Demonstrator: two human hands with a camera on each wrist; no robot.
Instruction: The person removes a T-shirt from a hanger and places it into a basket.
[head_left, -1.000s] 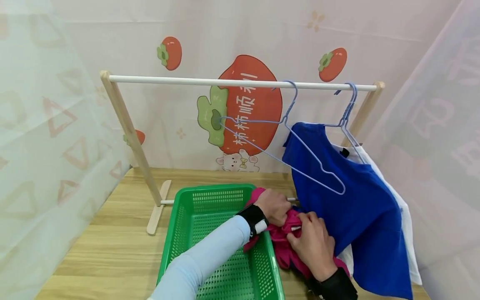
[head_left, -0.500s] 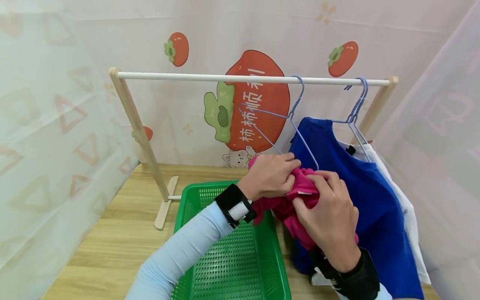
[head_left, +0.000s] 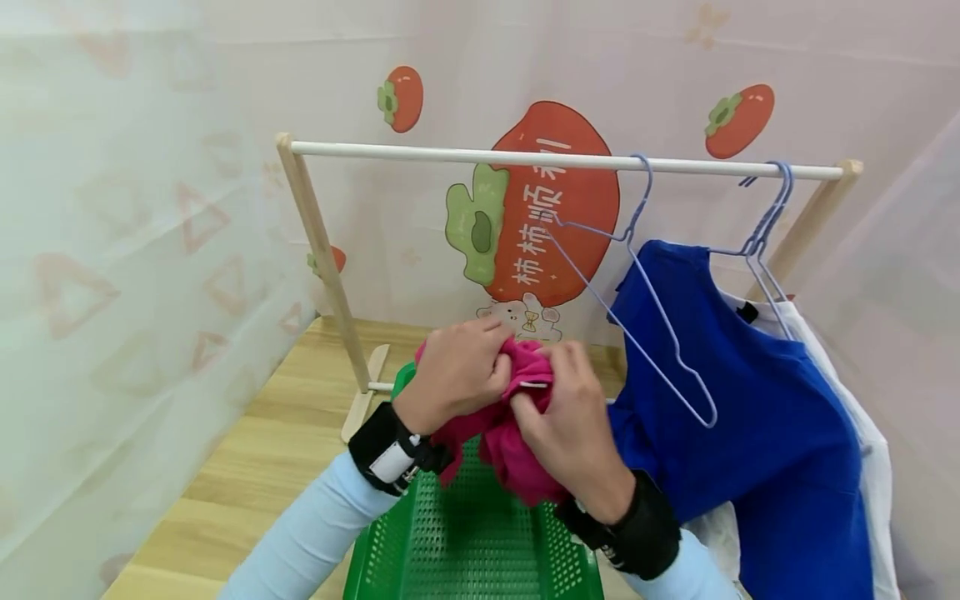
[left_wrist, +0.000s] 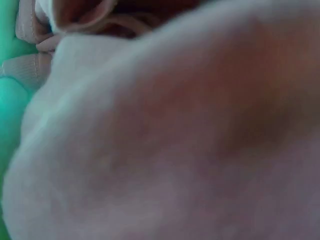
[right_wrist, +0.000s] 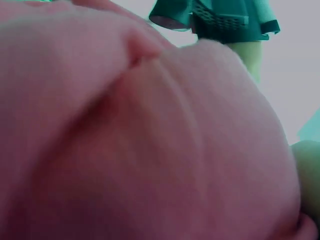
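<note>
A crumpled magenta garment (head_left: 517,454) with a small white label is bunched between both hands in the head view, over the green basket (head_left: 472,546). My left hand (head_left: 456,372) grips its left side. With thumb and fingers, my right hand (head_left: 573,421) pinches the cloth beside the label. Much of the basket's far end is hidden behind the hands and cloth. A bare blue wire hanger (head_left: 660,300) hangs from the white rail to the right of the hands. Both wrist views are filled by blurred close-ups.
The rail (head_left: 450,155) of a wooden-ended rack crosses behind the hands. At its right end, a blue T-shirt (head_left: 742,408) and a white shirt (head_left: 877,467) hang on hangers. Wooden tabletop (head_left: 232,467) shows at the left, with a printed curtain (head_left: 360,250) behind.
Both hands have lifted the magenta garment from the basket's right edge, then carried it left over the basket. The head view has shifted left.
</note>
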